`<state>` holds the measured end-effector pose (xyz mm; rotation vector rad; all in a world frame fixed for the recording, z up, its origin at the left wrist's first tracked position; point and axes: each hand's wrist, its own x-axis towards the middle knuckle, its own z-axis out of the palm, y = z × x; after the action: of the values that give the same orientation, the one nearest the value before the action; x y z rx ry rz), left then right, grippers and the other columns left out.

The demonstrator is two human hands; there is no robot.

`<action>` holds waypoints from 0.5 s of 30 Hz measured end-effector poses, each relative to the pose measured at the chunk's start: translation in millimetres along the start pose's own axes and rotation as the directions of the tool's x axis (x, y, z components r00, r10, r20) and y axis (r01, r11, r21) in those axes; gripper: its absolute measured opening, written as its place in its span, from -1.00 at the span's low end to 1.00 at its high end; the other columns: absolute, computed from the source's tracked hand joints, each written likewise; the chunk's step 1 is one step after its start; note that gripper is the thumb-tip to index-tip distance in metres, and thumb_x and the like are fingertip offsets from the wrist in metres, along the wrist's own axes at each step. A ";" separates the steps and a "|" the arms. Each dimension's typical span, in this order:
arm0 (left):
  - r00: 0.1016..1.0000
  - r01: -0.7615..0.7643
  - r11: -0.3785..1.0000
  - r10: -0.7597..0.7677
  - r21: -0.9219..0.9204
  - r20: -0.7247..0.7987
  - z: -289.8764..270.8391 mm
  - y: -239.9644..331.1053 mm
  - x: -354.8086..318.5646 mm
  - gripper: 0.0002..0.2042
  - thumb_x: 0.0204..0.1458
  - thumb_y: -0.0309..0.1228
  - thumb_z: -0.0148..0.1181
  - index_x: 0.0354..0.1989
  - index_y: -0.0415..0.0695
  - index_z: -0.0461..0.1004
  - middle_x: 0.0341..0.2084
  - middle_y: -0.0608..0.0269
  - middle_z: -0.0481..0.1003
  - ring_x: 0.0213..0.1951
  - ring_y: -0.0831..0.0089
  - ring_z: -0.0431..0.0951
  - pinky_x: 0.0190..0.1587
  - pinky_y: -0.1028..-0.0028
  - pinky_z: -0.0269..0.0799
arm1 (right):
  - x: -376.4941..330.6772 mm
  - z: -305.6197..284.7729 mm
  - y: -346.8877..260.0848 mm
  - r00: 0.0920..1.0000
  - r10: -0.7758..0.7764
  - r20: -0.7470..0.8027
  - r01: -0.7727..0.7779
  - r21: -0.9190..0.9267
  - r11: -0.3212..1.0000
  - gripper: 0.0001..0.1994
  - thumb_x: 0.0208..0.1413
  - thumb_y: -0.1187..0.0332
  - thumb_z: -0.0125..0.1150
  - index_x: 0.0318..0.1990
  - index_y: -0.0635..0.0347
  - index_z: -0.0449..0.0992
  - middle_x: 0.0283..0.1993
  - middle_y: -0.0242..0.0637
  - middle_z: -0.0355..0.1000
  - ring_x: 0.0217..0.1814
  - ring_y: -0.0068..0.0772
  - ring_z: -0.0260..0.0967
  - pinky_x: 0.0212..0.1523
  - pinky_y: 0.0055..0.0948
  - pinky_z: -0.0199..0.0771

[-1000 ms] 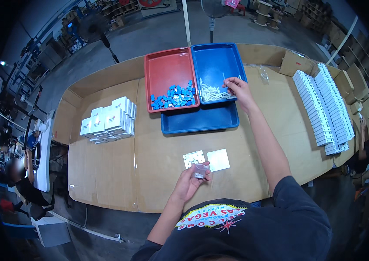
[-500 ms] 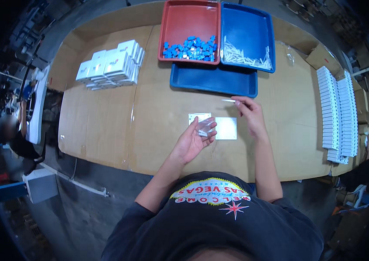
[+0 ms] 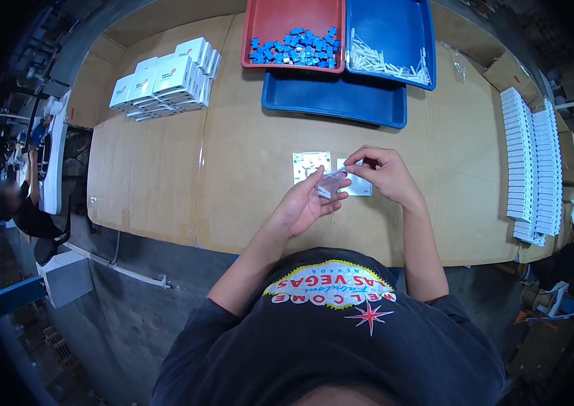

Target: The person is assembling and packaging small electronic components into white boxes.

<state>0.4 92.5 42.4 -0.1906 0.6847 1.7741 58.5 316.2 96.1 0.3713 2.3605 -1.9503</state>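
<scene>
A small clear plastic bag (image 3: 331, 183) lies across the fingers of my left hand (image 3: 298, 208), held by the thumb, with short white pieces near its lower end. My right hand (image 3: 392, 179) pinches a thin white stick (image 3: 345, 169) between thumb and fingertips at the upper edge of the bag. Whether the stick's tip is inside the bag, I cannot tell. Beneath and beyond the hands is an opened white box: its left half (image 3: 306, 161) shows small fittings, and its flat right half (image 3: 361, 188) is partly covered by my right hand.
A red tray (image 3: 294, 13) with blue pieces (image 3: 304, 51) and a blue tray (image 3: 390, 27) with white sticks (image 3: 385, 65) rest at the far side, above another blue tray (image 3: 334, 100). White boxes (image 3: 165, 78) are stacked left; tall rows of boxes (image 3: 517, 162) line the right edge.
My right hand has come left with the white stick, from beyond the bag to its upper edge. My left hand still holds the bag. The trays sit higher in the picture.
</scene>
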 end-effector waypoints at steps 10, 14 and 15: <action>1.000 -0.003 1.000 0.003 0.023 0.005 -7.1 -1.0 -3.8 -0.57 0.46 0.00 -0.04 0.21 -0.08 0.45 0.02 0.23 0.60 0.04 0.39 0.63 0.06 0.33 0.56 | 14.4 14.9 -10.6 0.975 -0.018 0.221 0.027 -0.036 0.999 -0.92 0.14 0.49 0.41 -0.23 0.27 0.69 -0.36 -0.45 0.50 -0.34 -0.67 0.34 -0.31 -0.57 0.33; 1.000 -0.019 0.999 0.019 0.034 -0.003 -7.1 -0.5 -3.8 -0.58 0.46 0.00 -0.03 0.17 -0.08 0.48 0.00 0.24 0.60 0.04 0.40 0.63 0.05 0.35 0.56 | 17.6 18.1 2.4 0.948 -0.220 0.230 0.233 -0.030 0.972 -0.93 0.10 0.54 0.42 -0.26 0.24 0.71 -0.14 -0.36 0.55 -0.16 -0.57 0.42 -0.16 -0.51 0.39; 1.000 -0.026 0.999 0.026 0.037 -0.009 -7.2 -0.7 -3.7 -0.59 0.45 0.00 -0.03 0.15 -0.08 0.49 0.00 0.25 0.60 0.04 0.40 0.63 0.05 0.35 0.57 | 17.7 17.4 2.8 0.949 -0.218 0.229 0.231 -0.031 0.972 -0.93 0.10 0.54 0.42 -0.26 0.24 0.71 -0.14 -0.36 0.55 -0.16 -0.57 0.42 -0.16 -0.51 0.39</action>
<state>0.7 85.6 38.0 -0.1666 0.7289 1.7849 40.1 302.3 86.6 -0.1238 2.3915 -1.8881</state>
